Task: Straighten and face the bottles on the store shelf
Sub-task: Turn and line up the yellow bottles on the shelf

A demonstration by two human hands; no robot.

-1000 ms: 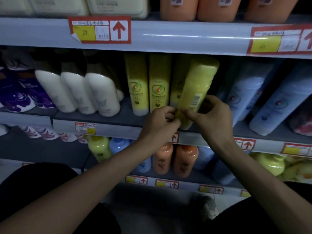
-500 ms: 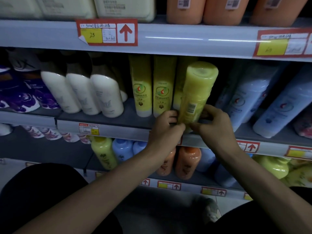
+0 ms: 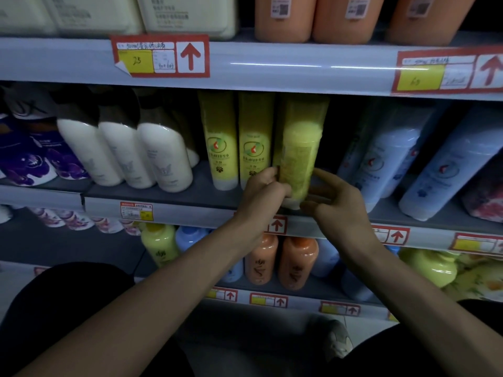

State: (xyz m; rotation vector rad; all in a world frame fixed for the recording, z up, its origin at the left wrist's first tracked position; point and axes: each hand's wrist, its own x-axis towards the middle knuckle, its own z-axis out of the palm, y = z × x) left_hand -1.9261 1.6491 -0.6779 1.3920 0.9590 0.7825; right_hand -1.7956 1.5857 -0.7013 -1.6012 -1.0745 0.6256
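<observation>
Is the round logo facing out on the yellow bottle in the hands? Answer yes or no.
No: the held yellow bottle shows a blurred print panel, unlike its two logo-forward neighbours.

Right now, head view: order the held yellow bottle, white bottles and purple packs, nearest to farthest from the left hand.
1. Yellow bottle: gripped by the left hand.
2. White bottles: same shelf, further left.
3. Purple packs: far left end.
</observation>
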